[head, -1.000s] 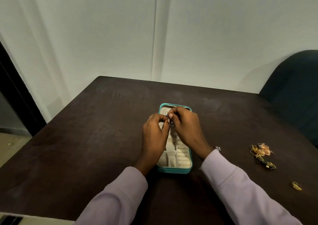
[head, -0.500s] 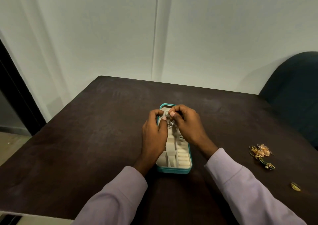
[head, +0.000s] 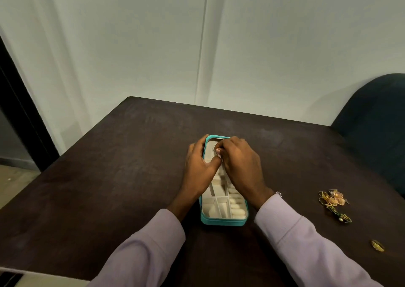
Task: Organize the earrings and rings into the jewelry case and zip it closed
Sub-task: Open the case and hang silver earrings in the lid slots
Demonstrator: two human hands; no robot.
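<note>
— Where are the hands, relative to the jewelry case (head: 223, 219)?

— Both are over its far end. The case lies open on the table (head: 109, 177), long axis running away from the person, teal rim around pale compartments. The left hand (head: 198, 168) holds the far left wall, its fingers curled round the outer rim and the thumb lying across the inside. The right hand (head: 238, 161) is bunched at the same far section, fingertips pinched together on something small; I'd judge an earring, but it's too tiny to be sure.

— And what is left to pack?

— A tangle of gold earrings (head: 333, 201) lies on the table well to the right of the case, with a gold ring (head: 377, 245) nearer the person and further right. A small silvery piece (head: 278, 194) sits just beside the right cuff.

— So which hand fetches next?

— The right, I'd say: everything loose lies on its side, so a sideways reach from the case gets there, while the left steadies the case. The zip is not yet touched
</note>
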